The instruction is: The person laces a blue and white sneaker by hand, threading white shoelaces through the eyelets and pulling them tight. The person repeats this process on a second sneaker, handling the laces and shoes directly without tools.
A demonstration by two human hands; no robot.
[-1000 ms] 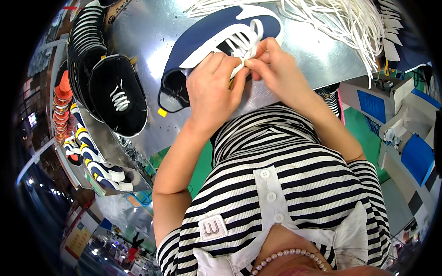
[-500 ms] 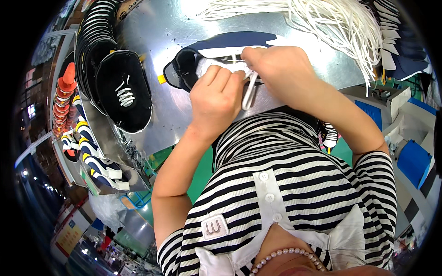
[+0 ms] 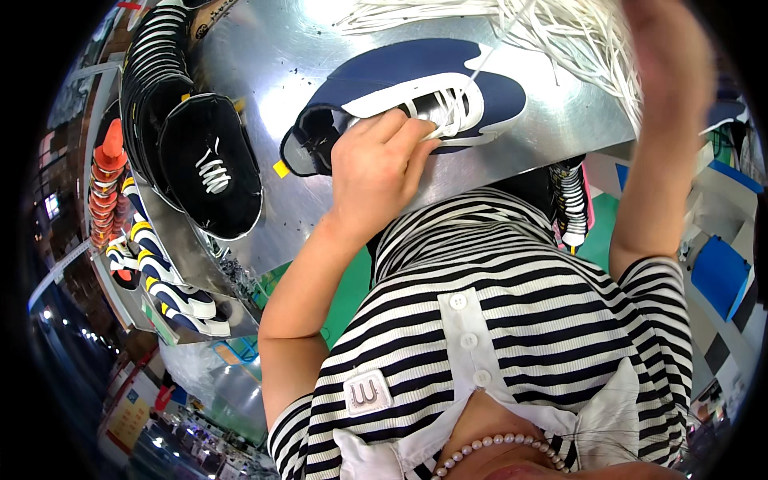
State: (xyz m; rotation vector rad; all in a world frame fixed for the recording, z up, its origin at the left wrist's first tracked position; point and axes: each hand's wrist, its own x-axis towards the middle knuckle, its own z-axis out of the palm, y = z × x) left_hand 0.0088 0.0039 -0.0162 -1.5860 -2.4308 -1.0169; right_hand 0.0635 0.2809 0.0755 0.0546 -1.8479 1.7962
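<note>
— Where is the shoe upper?

— The navy and white shoe upper (image 3: pixel 416 88) lies on its side on the shiny metal table (image 3: pixel 264 56), just in front of the person's striped shirt (image 3: pixel 512 320). Its lacing faces up and its open collar points to the person's left.

— What is the left hand doing?

— The left hand (image 3: pixel 376 172) rests on the upper, palm down, pressing it against the table. Its fingers (image 3: pixel 404 128) are curled together and their tips touch the white lace panel beside the eyelets.

— And the right hand?

— The right hand (image 3: pixel 668 56) is raised high at the top right. A white lace (image 3: pixel 492 50) runs taut from the eyelets up toward it, but whether the fingers are closed on that lace cannot be told, since the hand is blurred and cut by the rim.

— What else is on the table?

— A heap of loose white laces (image 3: pixel 560 32) lies at the far edge. To the left sits a stack of black shoe uppers (image 3: pixel 208 160), already laced in white, and beyond the table's left edge a row of navy, white and yellow uppers (image 3: pixel 172 292).
</note>
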